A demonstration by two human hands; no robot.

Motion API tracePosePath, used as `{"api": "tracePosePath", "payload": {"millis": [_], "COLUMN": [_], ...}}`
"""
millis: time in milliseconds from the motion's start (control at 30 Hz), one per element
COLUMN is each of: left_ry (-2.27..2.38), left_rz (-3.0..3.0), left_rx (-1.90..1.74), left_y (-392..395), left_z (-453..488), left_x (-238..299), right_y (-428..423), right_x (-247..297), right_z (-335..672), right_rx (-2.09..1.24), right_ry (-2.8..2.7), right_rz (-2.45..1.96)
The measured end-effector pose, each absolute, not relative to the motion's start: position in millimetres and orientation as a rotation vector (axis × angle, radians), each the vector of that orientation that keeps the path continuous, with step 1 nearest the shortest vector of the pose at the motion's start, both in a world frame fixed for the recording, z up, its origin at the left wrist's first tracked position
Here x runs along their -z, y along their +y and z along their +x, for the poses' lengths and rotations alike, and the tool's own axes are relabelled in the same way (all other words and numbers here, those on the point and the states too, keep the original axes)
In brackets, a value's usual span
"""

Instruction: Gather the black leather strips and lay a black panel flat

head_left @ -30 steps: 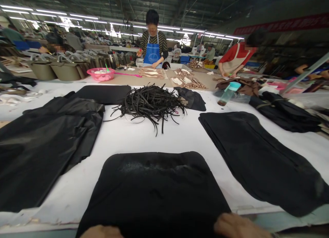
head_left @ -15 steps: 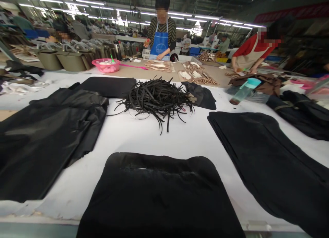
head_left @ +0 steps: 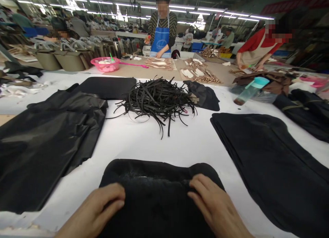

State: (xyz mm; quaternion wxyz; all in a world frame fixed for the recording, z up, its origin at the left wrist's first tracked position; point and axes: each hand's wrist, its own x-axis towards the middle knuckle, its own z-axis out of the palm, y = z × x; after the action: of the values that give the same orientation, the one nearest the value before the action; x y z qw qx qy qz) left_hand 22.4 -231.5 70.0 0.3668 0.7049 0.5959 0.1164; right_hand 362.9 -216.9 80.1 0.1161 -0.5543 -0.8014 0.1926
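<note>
A black fabric piece (head_left: 158, 197) with rounded corners lies on the white table (head_left: 185, 145) right in front of me. My left hand (head_left: 99, 210) rests flat on its left part, fingers together and stretched out. My right hand (head_left: 216, 205) lies on its right part, fingers extended toward the far edge, where the fabric is slightly bunched. Neither hand holds anything. Beyond the piece sits a heap of black straps (head_left: 158, 99).
Shiny black sheets (head_left: 43, 138) lie at left, a stack of black fabric (head_left: 269, 162) at right, a black panel (head_left: 108, 87) and a dark bundle (head_left: 204, 95) farther back. A teal-capped bottle (head_left: 248, 91) lies at right. Other people work at the tan table (head_left: 159, 76) behind, by a pink basin (head_left: 105, 64).
Both hands were at the bottom edge a second ago, left the view, and now lie forward on the black fabric piece. The view has shifted slightly.
</note>
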Motion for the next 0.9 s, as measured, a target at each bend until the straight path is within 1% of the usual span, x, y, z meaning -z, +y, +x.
{"api": "tracePosePath", "payload": {"millis": [33, 100, 200, 300, 433, 567, 633, 800, 900], "left_ry": [1.531, 1.502, 1.435, 1.427, 1.465, 1.555, 1.554, 1.484, 1.499], "left_rz": [1.904, 2.092, 2.227, 2.216, 2.146, 2.048, 2.017, 1.967, 1.914], "left_rx": [-0.364, -0.453, -0.368, -0.280, -0.282, -0.330, -0.320, -0.266, -0.238], "left_y": [-212.9, -179.0, -145.8, -134.3, -132.5, -126.6, -122.6, -118.2, -117.9], "left_z": [29.3, 41.8, 54.2, 59.0, 59.8, 61.3, 62.2, 60.6, 52.9], "left_x": [-69.5, -64.3, -51.5, -42.2, -37.5, -36.8, -37.5, -43.1, -47.2], "right_y": [-203.0, -176.4, -150.4, -140.7, -131.1, -112.0, -102.9, -95.5, -101.1], "right_x": [-81.5, -79.0, -68.7, -56.4, -44.0, -43.0, -46.7, -58.1, -62.5], "right_z": [355.8, 341.2, 326.7, 323.6, 323.3, 319.7, 321.4, 348.6, 375.0], "right_rx": [-0.436, -0.343, -0.519, -0.687, -0.644, -0.658, -0.743, -1.241, -1.292], "right_ry": [-2.350, -2.380, -2.469, -2.517, -2.405, -2.255, -2.230, -2.171, -2.132], "right_rz": [-1.609, -1.590, -1.582, -1.582, -1.569, -1.612, -1.631, -1.599, -1.640]}}
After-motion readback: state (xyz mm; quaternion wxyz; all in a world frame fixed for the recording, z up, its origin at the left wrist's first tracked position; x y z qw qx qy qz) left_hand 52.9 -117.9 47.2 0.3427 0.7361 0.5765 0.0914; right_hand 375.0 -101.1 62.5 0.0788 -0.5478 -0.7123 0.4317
